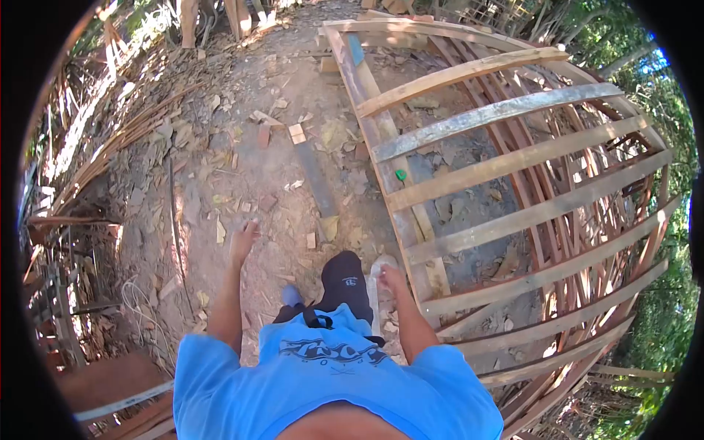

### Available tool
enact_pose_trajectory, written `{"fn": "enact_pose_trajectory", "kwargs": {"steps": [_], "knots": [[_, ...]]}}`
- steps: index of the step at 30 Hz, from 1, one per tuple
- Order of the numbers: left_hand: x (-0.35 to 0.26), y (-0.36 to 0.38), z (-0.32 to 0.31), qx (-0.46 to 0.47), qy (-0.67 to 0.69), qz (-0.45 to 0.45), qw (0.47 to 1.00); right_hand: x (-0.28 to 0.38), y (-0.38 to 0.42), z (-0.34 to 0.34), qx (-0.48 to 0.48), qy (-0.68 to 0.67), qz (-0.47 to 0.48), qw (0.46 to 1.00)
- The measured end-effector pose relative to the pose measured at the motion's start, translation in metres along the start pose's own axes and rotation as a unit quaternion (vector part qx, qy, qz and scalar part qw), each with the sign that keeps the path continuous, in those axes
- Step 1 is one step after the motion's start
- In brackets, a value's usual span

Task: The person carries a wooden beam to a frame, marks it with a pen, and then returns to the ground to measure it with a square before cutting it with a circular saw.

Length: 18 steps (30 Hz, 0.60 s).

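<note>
My left hand (pixel 246 237) hangs out over the leaf-strewn ground, its fingers loosely bent and nothing in them. Beside my right knee, my right hand (pixel 391 279) is closed on a long, pale, flat thing (pixel 375 293). Its upper end is rounded and its lower part runs down along my leg; I cannot tell its kind. Just to the right of that hand stands a wooden frame (pixel 458 240) with several slats nailed across it. A small green object (pixel 400 174) sits at the frame's left side rail.
A grey board (pixel 315 180) lies on the dirt ahead, with a small wood block (pixel 297 133) at its far end. Offcuts and dry leaves are scattered around. Thin sticks (pixel 136 136) are heaped at left, near a loose pale cord (pixel 143 312). Planks (pixel 121 400) lie at lower left.
</note>
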<state>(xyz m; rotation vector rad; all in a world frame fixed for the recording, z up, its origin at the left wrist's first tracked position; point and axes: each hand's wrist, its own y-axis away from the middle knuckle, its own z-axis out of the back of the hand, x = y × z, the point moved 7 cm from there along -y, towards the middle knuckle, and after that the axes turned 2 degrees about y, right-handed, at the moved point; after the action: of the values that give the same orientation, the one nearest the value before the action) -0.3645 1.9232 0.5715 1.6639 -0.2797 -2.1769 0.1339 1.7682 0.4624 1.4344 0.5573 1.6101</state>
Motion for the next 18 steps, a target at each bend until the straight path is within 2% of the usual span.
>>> {"fn": "enact_pose_trajectory", "kwargs": {"steps": [1,3,5,6,7,8,9,10,11,12,14,15,16,18], "knots": [[-0.023,-0.021,-0.008,-0.003,-0.014,-0.022,1.0,0.034,-0.037,-0.003,0.002,-0.032,0.011,0.999],[-0.019,-0.057,-0.018,0.014,-0.035,0.006,0.999,0.089,-0.157,-0.011,0.052,-0.015,0.055,0.997],[0.008,-0.078,-0.023,-0.002,-0.064,0.021,0.998,0.181,-0.208,-0.024,0.028,-0.195,0.044,0.979],[0.029,-0.086,-0.03,-0.024,-0.079,0.017,0.996,0.229,-0.234,-0.032,0.035,-0.228,0.038,0.972],[0.103,-0.108,-0.027,-0.036,-0.075,0.078,0.993,0.281,-0.262,-0.037,0.04,-0.262,0.036,0.964],[0.115,-0.107,-0.036,-0.001,-0.175,0.097,0.98,0.325,-0.297,-0.04,0.044,-0.296,0.036,0.953],[0.189,-0.113,-0.034,-0.004,-0.161,0.123,0.979,0.344,-0.33,-0.043,0.033,-0.326,0.022,0.944],[0.161,-0.119,-0.058,0.061,-0.236,0.215,0.946,0.375,-0.373,-0.041,0.021,-0.356,0.016,0.934],[0.185,-0.104,-0.065,0.144,-0.366,0.198,0.898,0.425,-0.421,-0.043,0.015,-0.401,0.016,0.916],[0.173,-0.092,-0.088,0.218,-0.421,0.193,0.859,0.476,-0.466,-0.04,0.019,-0.433,0.046,0.9],[0.129,-0.086,-0.125,0.3,-0.439,0.247,0.81,0.494,-0.535,-0.036,0.003,-0.477,0.057,0.877],[0.108,-0.09,-0.132,0.297,-0.422,0.28,0.809,0.491,-0.576,-0.041,-0.017,-0.504,0.025,0.863],[0.072,-0.103,-0.146,0.264,-0.372,0.316,0.832,0.488,-0.618,-0.046,-0.037,-0.523,-0.006,0.851],[0.012,-0.136,-0.167,0.111,-0.105,0.345,0.926,0.495,-0.651,-0.037,-0.101,-0.53,-0.11,0.835]]}}
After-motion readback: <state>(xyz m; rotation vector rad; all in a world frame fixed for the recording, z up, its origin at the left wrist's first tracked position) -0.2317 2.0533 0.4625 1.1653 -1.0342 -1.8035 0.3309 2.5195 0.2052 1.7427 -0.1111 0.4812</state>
